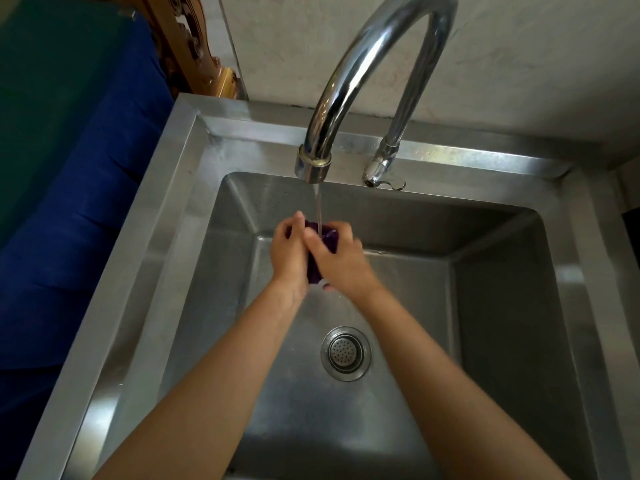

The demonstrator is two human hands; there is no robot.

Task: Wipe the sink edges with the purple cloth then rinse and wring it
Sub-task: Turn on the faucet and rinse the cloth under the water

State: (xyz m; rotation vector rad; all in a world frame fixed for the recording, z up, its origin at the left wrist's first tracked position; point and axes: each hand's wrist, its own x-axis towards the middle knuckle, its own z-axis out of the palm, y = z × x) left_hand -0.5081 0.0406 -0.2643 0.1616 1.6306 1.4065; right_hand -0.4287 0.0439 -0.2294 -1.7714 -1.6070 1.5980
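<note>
Cloth condition: the purple cloth is bunched into a small wad, and a thin stream of water from the tap falls onto its upper end. On that evidence it is judged soaked: soft, limp, heavier than when dry, and likely slippery against wet skin. It has no stiffness of its own and will take whatever shape the grip gives it. It is not fragile, so firm squeezing and twisting should do it no harm.

Recommended hold: one end in each fist with a short length between, so that the ends can be turned against one another. A hold on the middle alone would probably press out less water.

Position: the cloth is held over the basin of the sink, towards the back wall and directly under the spout, apart from the strainer. It lies between the two palms. The left hand is against its left side with fingers curled round it. The right hand wraps it from the right and partly overlaps the left. Both hands grip the cloth, and only its top and a dark strip between the palms show. The fingertips are blurred, so exact finger placement cannot be told.

Step in hand: rinsing, by appearance. No twist is evident in the cloth.
</note>
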